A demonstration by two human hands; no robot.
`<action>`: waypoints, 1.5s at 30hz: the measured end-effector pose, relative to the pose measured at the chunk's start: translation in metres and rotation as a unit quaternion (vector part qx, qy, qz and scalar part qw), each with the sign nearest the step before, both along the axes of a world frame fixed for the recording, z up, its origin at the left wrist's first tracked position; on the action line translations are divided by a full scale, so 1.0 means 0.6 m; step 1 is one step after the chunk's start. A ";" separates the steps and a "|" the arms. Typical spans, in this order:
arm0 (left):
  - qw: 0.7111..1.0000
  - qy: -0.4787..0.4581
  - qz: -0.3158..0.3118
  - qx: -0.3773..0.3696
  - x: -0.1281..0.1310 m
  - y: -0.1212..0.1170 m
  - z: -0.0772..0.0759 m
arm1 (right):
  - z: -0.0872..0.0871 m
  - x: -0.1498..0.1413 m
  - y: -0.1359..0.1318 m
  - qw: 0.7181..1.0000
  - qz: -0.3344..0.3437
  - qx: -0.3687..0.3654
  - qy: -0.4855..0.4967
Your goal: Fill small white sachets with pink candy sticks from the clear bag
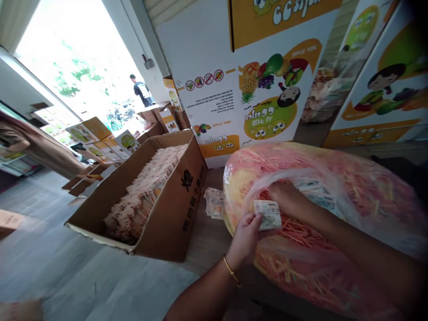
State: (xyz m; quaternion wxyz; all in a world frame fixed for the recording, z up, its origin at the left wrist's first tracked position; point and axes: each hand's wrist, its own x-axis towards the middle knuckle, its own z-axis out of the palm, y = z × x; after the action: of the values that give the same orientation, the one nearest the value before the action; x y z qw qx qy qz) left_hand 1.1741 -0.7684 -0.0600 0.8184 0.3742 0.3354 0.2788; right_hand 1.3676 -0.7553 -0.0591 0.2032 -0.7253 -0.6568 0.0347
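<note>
My left hand (246, 236), with a gold bangle at the wrist, pinches a small printed packet (268, 215) between thumb and fingers. Behind that packet, my right hand (280, 192) reaches into the opening of a large clear plastic bag (334, 160). Its fingers are hidden inside. Many thin pink and orange sticks (301, 234) fill the bag. On top of them, beside my right forearm, lie several blue-white printed packets (319, 194).
An open cardboard box (174, 214) full of packets stands to the left. A small stack of packets (214, 203) lies between box and bag. Large printed cartons (214, 107) rise behind. A person (141, 90) is at the doorway; another person's arm (20, 140) shows far left.
</note>
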 end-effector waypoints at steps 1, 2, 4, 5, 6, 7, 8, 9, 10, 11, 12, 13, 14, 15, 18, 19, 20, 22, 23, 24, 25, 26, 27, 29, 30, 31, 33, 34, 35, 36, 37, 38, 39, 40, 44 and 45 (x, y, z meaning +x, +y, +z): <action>1.000 -0.003 0.002 -0.001 0.000 0.001 -0.001 | 0.006 0.000 0.000 1.000 0.006 -0.019 -0.006; 1.000 -0.003 -0.001 -0.001 -0.001 0.001 -0.001 | 0.013 0.000 -0.002 0.999 0.012 -0.044 -0.022; 1.000 0.003 -0.010 -0.001 -0.002 0.001 -0.001 | 0.031 0.000 -0.007 0.996 0.002 -0.080 -0.028; 1.000 0.009 -0.011 -0.004 -0.001 0.001 0.000 | 0.038 0.001 -0.009 0.996 -0.012 -0.087 -0.014; 1.000 0.019 -0.012 -0.012 0.000 0.001 0.001 | 0.045 0.002 -0.011 0.996 -0.025 -0.089 0.003; 1.000 0.025 -0.009 -0.017 0.002 0.002 0.001 | 0.049 0.005 -0.012 0.996 -0.024 -0.079 0.018; 0.999 0.024 -0.005 -0.020 0.005 0.002 0.003 | 0.052 0.009 -0.013 0.997 -0.018 -0.068 0.034; 1.000 0.018 -0.004 -0.020 0.008 0.002 0.004 | 0.054 0.015 -0.014 0.997 -0.010 -0.055 0.051; 1.000 0.009 -0.003 -0.018 0.011 0.002 0.006 | 0.056 0.021 -0.015 0.997 -0.002 -0.044 0.066; 1.000 -0.001 -0.006 -0.015 0.013 0.002 0.008 | 0.057 0.027 -0.017 0.996 0.002 -0.034 0.085; 1.000 -0.007 -0.011 -0.012 0.016 0.002 0.010 | 0.058 0.034 -0.020 0.993 0.005 -0.023 0.114; 1.000 -0.009 -0.015 -0.008 0.017 0.003 0.011 | 0.059 0.040 -0.023 0.988 0.007 -0.009 0.152; 1.000 -0.007 -0.019 -0.004 0.019 0.003 0.011 | 0.060 0.046 -0.026 0.981 0.011 0.004 0.194; 1.000 -0.002 -0.019 0.000 0.020 0.003 0.010 | 0.060 0.050 -0.030 0.972 0.017 0.013 0.236; 1.000 0.002 0.018 0.011 0.023 0.005 0.004 | 0.060 0.056 -0.041 0.961 0.027 -0.005 0.274; 0.999 0.000 0.037 0.013 0.024 0.005 0.003 | 0.060 0.055 -0.044 0.969 0.018 -0.017 0.247; 0.998 -0.003 0.056 0.016 0.025 0.006 0.002 | 0.060 0.052 -0.046 0.977 0.007 -0.026 0.213; 0.996 -0.011 0.084 0.026 0.027 0.008 0.005 | 0.061 0.045 -0.047 0.987 -0.021 -0.036 0.154; 0.994 -0.018 0.098 0.034 0.028 0.010 0.007 | 0.063 0.041 -0.046 0.989 -0.035 -0.040 0.141; 0.992 -0.026 0.113 0.042 0.028 0.011 0.010 | 0.065 0.037 -0.045 0.988 -0.043 -0.047 0.138; 0.990 -0.035 0.131 0.046 0.028 0.011 0.013 | 0.067 0.035 -0.044 0.987 -0.043 -0.052 0.143; 0.988 -0.042 0.143 0.047 0.028 0.011 0.016 | 0.068 0.033 -0.043 0.987 -0.034 -0.057 0.149; 0.988 -0.045 0.141 0.044 0.027 0.010 0.017 | 0.069 0.033 -0.045 0.986 -0.018 -0.065 0.154; 0.995 -0.036 0.093 0.029 0.025 0.006 0.016 | 0.067 0.033 -0.053 0.984 0.009 -0.103 0.145; 0.998 -0.027 0.055 0.020 0.024 0.002 0.014 | 0.064 0.034 -0.061 0.983 0.002 -0.130 0.128; 1.000 -0.017 0.018 0.010 0.024 -0.002 0.011 | 0.062 0.035 -0.071 0.982 -0.019 -0.154 0.107; 1.000 -0.005 -0.027 -0.003 0.024 -0.009 0.004 | 0.058 0.038 -0.096 0.978 -0.067 -0.177 0.085; 0.999 -0.003 -0.035 -0.004 0.025 -0.011 0.001 | 0.057 0.039 -0.111 0.977 -0.083 -0.169 0.098; 0.999 -0.001 -0.036 -0.001 0.026 -0.012 -0.001 | 0.057 0.041 -0.126 0.976 -0.094 -0.153 0.126; 0.999 0.001 -0.034 0.004 0.028 -0.013 -0.002 | 0.058 0.043 -0.140 0.973 -0.104 -0.133 0.159; 0.999 0.003 -0.030 0.010 0.029 -0.013 -0.002 | 0.059 0.044 -0.153 0.969 -0.119 -0.112 0.186; 1.000 0.004 -0.027 0.015 0.031 -0.012 -0.002 | 0.061 0.046 -0.165 0.965 -0.144 -0.096 0.195; 1.000 0.004 -0.024 0.019 0.033 -0.012 -0.001 | 0.063 0.046 -0.174 0.963 -0.175 -0.089 0.183; 1.000 0.004 -0.022 0.022 0.035 -0.011 0.000 | 0.065 0.046 -0.180 0.963 -0.203 -0.095 0.152; 1.000 -0.004 -0.013 0.024 0.043 -0.012 0.006 | 0.079 0.041 -0.181 0.958 -0.209 -0.197 0.021; 1.000 -0.005 -0.008 0.018 0.043 -0.012 0.006 | 0.085 0.039 -0.178 0.960 -0.191 -0.203 0.023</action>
State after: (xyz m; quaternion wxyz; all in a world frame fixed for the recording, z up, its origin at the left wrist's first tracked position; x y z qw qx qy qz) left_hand 1.2002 -0.7757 -0.0563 0.8156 0.3897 0.3230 0.2804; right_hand 1.3913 -0.8619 -0.0083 0.0692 -0.8621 -0.4805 0.1449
